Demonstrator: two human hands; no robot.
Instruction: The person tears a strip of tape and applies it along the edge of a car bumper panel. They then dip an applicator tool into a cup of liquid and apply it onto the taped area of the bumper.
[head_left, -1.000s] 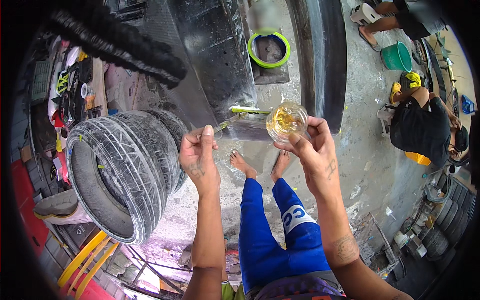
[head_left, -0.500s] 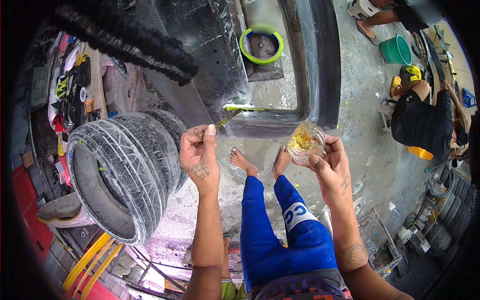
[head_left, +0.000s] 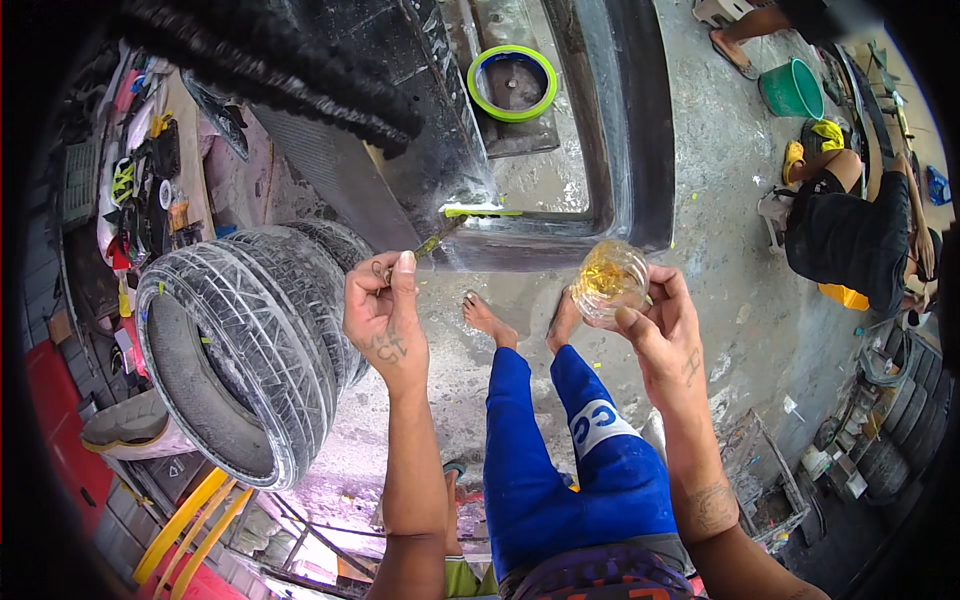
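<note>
Between the thumb and fingers of my left hand point(head_left: 388, 325) is a thin, yellow-green stained stick point(head_left: 436, 240), whose far tip reaches the corner of a dark frame-shaped panel point(head_left: 645, 160). Along the inner edge of that corner runs a lime-green strip point(head_left: 483, 212) with whitish material beside it. My right hand point(head_left: 662, 335) grips a small clear round jar point(head_left: 612, 282) by its side. Some amber-yellow liquid shows inside the jar, which is tilted toward me.
Dusty tires point(head_left: 290, 340) lie at my left, beside a cluttered bench point(head_left: 185, 150). A lime-green ring point(head_left: 552, 92) rests within the panel's opening. On the right are a green bucket point(head_left: 792, 92) and a seated person in black point(head_left: 850, 235). My bare feet point(head_left: 490, 318) stand below the panel.
My left hand has shifted slightly left with the stick, its tip still at the panel's corner. The panel and ring appear a little higher and further left. Both grips are the same.
</note>
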